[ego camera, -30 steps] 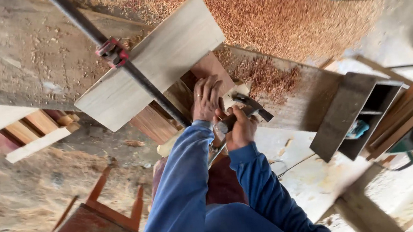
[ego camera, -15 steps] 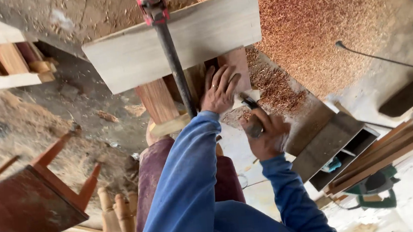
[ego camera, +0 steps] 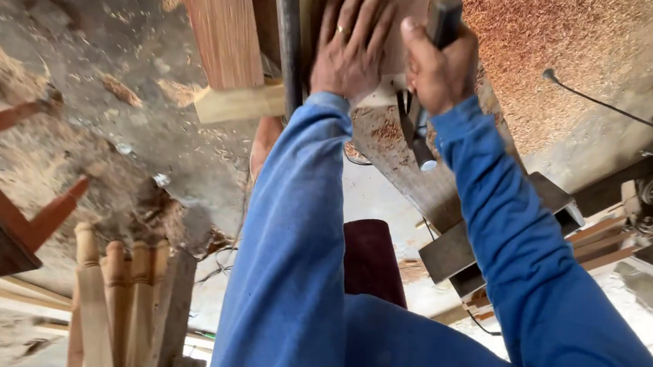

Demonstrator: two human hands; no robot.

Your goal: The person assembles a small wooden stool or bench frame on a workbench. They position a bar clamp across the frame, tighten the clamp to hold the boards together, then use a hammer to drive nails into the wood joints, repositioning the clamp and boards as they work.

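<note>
Hammer in right fist, top centre of frame

Head view: right hand [ego camera: 436, 70] closed tight round dark hammer handle [ego camera: 415, 126]; handle runs down out of the fist, hammer head end [ego camera: 444, 17] just above the fingers. Left hand [ego camera: 351, 46] flat, fingers spread, palm pressed on wooden board [ego camera: 409, 2] just left of the hammer, holding nothing. Black clamp bar [ego camera: 290, 39] just left of that hand. Wood shavings [ego camera: 562, 25] upper right.
</note>
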